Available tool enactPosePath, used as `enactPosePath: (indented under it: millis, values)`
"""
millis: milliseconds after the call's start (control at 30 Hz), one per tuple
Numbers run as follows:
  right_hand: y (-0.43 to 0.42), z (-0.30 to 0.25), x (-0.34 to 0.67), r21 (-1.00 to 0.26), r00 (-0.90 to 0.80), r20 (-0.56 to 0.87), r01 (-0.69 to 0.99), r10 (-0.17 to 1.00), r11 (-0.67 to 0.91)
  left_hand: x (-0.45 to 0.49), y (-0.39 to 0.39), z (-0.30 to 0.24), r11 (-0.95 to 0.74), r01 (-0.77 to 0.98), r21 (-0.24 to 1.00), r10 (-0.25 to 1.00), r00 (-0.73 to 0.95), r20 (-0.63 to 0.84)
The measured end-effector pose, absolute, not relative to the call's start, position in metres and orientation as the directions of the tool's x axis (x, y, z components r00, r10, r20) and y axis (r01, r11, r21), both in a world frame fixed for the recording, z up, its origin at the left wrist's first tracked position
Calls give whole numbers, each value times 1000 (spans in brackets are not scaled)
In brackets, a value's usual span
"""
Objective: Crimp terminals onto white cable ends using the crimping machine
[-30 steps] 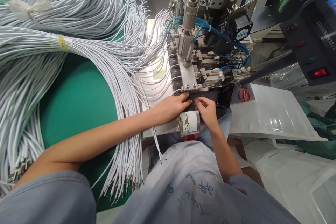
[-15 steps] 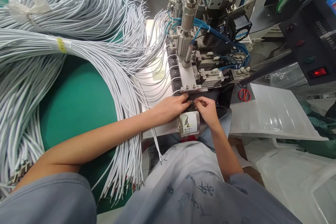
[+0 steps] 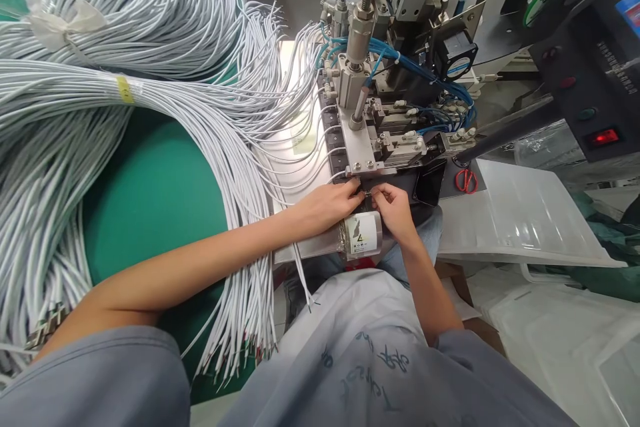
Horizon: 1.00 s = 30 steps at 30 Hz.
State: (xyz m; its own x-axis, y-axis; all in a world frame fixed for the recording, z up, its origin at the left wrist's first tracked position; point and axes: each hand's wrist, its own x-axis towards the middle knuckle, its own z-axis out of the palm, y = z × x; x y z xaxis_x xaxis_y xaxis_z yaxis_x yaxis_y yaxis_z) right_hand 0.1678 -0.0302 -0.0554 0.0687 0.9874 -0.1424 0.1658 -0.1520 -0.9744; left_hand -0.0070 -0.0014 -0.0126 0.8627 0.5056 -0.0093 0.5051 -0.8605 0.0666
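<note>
Both hands met at the front edge of the silver metal fixture plate (image 3: 363,149) of the benchtop machine. The left hand (image 3: 331,204) and the right hand (image 3: 396,208) were curled, fingertips pinched together on a small metal piece (image 3: 368,194) held between them, just below the plate; it was too small to tell more about it. Directly beneath the hands lay a clear plastic cylinder with a white label (image 3: 362,234). Thick bundles of thin white cables (image 3: 165,90) fanned across the green tabletop (image 3: 155,193) toward the machine, passing under the left forearm. Small red-handled scissors (image 3: 466,180) lay to the right of the hands, beside a translucent plastic tray (image 3: 525,220). A red lit switch (image 3: 600,138) glowed on the black control box at the far right.
</note>
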Motion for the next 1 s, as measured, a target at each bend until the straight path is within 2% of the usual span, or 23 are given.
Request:
enactPosePath:
  millis: [200, 333, 433, 567, 667, 767, 900, 1000]
  values:
    - [-35, -55, 171, -929, 17, 35, 369, 999, 27, -8, -1, -14, -860, 499, 108, 503, 864, 20]
    - [-35, -57, 172, -906, 8, 107, 412, 994, 94, -8, -1, -15, -862, 497, 101, 502, 864, 32]
    - [-34, -58, 171, -914, 35, 88, 400, 996, 66, -8, -1, -16, -865, 492, 97, 497, 867, 40]
    - [-35, -58, 171, -961, 71, -45, 270, 997, -62, -8, -1, -17, -869, 487, 92, 492, 870, 43]
    - [-36, -57, 170, -973, 95, -77, 212, 992, -96, -8, -1, -18, -868, 490, 80, 494, 869, 31]
    - [-36, -56, 169, -973, 114, -49, 219, 992, -73, -8, -1, -19, -869, 489, 67, 492, 870, 36]
    - [-36, -57, 170, -957, 110, 72, 287, 991, 38, -8, -1, -20, -872, 485, 67, 488, 872, 36]
    - [-35, -58, 171, -962, 110, 73, 271, 991, 41, -8, -1, -18, -871, 483, 86, 487, 873, 27]
